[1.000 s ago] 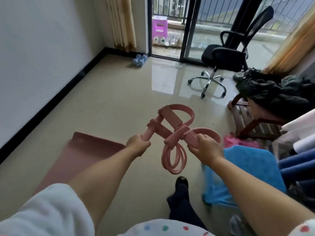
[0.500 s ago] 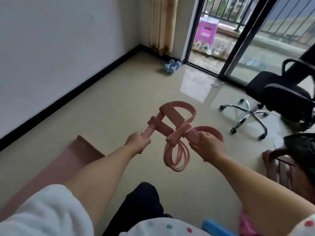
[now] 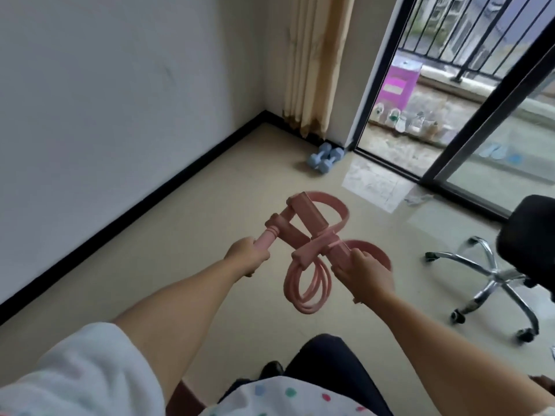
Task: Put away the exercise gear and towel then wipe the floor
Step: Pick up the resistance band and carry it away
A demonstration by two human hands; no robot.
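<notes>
Head view: pink resistance band (image 3: 312, 235) between left hand (image 3: 247, 256) and right hand (image 3: 365, 276).

The pull rope (image 3: 303, 235) is pink all over. By the yellow curtain (image 3: 312, 64) lie pale blue dumbbells (image 3: 326, 157). The floor (image 3: 186, 235) is beige, the chair (image 3: 525, 235) black.

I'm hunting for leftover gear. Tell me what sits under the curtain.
Two blue dumbbells lie on the floor just below the curtain hem, by the door frame. Anything behind the folds is hidden.

white wall (image 3: 105, 100); beige glossy floor (image 3: 180, 250); curtain (image 3: 315, 64); balcony glass door (image 3: 495, 139); office chair (image 3: 516, 259)
</notes>
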